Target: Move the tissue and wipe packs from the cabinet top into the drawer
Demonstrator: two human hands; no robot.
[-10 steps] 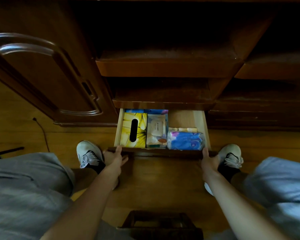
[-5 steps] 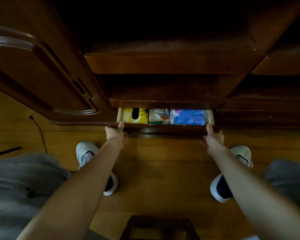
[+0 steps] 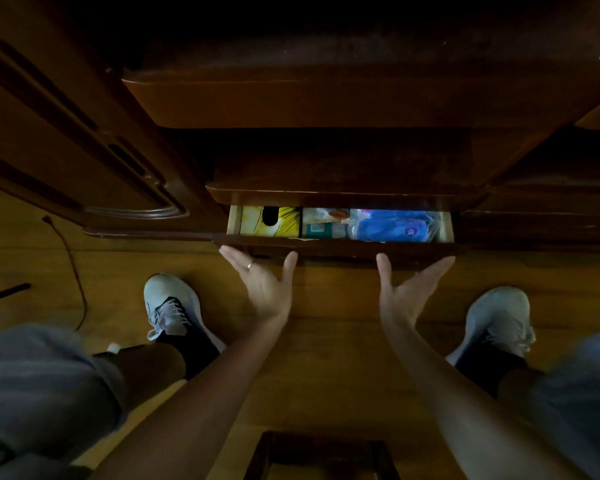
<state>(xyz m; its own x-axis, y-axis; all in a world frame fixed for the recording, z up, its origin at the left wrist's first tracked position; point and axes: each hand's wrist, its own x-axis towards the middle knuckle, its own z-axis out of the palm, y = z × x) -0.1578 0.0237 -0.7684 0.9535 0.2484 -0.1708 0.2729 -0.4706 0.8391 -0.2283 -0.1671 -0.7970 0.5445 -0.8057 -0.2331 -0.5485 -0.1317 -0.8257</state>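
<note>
Drawer [image 3: 340, 244] almost closed, only a narrow strip of the inside showing. In that strip, left to right: yellow tissue box [image 3: 271, 221], wipes pack [image 3: 324, 223], blue pack [image 3: 395, 226], side by side and touching. Left hand [image 3: 262, 284] just in front of the drawer's left half, palm up, fingers straight and spread, fingertips at the front panel. Right hand [image 3: 407, 289] in front of the right half, likewise flat and spread, gripping nothing. Shoes [image 3: 172, 310] on the floor [image 3: 326, 358] below the drawer.
</note>
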